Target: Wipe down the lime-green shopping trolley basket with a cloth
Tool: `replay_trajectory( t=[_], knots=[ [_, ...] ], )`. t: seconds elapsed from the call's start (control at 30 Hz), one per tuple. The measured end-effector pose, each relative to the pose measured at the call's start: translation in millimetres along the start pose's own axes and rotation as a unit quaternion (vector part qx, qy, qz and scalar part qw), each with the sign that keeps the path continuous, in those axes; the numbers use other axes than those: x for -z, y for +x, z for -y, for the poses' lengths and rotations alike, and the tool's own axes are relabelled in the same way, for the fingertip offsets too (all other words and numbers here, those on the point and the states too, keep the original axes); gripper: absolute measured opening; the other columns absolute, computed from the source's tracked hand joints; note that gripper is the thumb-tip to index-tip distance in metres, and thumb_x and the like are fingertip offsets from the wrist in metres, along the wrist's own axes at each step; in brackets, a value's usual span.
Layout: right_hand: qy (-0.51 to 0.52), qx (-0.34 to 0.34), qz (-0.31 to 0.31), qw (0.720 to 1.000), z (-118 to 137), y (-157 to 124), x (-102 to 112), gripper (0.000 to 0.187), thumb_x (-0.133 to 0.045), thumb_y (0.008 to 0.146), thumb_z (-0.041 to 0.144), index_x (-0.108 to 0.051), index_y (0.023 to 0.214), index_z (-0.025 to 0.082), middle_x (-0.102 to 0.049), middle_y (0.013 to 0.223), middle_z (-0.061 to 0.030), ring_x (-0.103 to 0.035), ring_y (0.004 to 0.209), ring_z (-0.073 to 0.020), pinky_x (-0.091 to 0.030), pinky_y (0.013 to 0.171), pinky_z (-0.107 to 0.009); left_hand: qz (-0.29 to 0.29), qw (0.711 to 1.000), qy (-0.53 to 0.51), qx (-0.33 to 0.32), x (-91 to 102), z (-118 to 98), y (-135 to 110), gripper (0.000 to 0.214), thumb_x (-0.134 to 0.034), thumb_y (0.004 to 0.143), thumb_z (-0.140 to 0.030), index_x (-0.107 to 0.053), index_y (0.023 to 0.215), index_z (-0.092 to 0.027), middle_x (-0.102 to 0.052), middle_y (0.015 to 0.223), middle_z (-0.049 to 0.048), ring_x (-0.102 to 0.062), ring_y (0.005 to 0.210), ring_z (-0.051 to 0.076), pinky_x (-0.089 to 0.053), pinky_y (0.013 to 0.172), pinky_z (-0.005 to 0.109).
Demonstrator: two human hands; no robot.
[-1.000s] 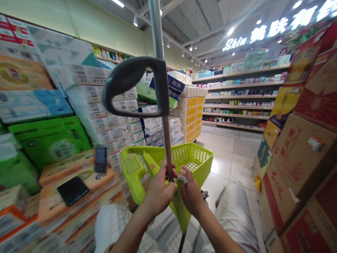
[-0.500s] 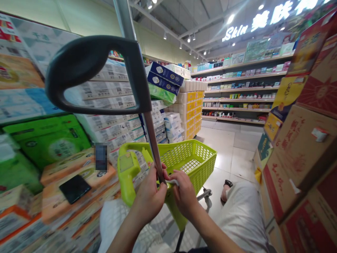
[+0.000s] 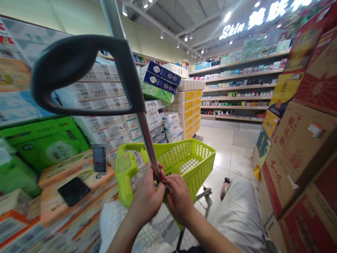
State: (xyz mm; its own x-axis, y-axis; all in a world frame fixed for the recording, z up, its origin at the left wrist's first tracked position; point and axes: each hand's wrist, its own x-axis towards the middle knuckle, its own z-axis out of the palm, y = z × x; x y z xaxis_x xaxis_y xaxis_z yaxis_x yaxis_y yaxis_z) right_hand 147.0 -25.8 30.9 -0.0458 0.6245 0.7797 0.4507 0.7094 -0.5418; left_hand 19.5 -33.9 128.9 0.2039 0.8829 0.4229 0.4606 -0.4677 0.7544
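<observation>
A metal pole (image 3: 147, 137) with a dark grey loop handle (image 3: 131, 79) rises at a slant in front of me. Its lower part is wrapped by the closed fingers of my left hand (image 3: 147, 193). My right hand (image 3: 180, 196) is closed too, its fingertips pressed to the pole beside the left thumb. A small pale edge shows under those fingertips, mostly hidden, apparently a scrap of tissue or cloth. Just behind both hands stands a lime-green shopping cart (image 3: 202, 168), its basket lattice-sided. The pole's lower end is out of sight.
Stacked tissue packs line the left, with a black phone-like slab (image 3: 73, 190) lying on an orange pack (image 3: 50, 207). Cardboard cartons (image 3: 302, 144) rise close on the right. Shelves of small goods (image 3: 237, 88) stand beyond the tiled floor (image 3: 223, 140).
My right hand has shifted left against the pole, and the white scrap in its fingers is now mostly covered. Pole and handle sit slightly further left in view.
</observation>
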Motion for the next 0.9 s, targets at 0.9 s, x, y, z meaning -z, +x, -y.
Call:
replay_trajectory(
  t=[0.9],
  knots=[
    [0.011,-0.01,0.016,1.0,5.0,-2.4,-1.6,0.051,-0.044,0.071,0.005,-0.053,0.119,0.02,-0.061,0.108,-0.0085,-0.054,0.104,-0.0228,-0.045,0.096,-0.042,0.024,0.999,-0.034,-0.006,18.5,7.6,-4.4,0.02,-0.05,0.076,-0.018,-0.05,0.096,-0.021,-0.061,0.09,0.0016,-0.062,0.087,0.018,-0.051,0.086,0.037]
  ],
)
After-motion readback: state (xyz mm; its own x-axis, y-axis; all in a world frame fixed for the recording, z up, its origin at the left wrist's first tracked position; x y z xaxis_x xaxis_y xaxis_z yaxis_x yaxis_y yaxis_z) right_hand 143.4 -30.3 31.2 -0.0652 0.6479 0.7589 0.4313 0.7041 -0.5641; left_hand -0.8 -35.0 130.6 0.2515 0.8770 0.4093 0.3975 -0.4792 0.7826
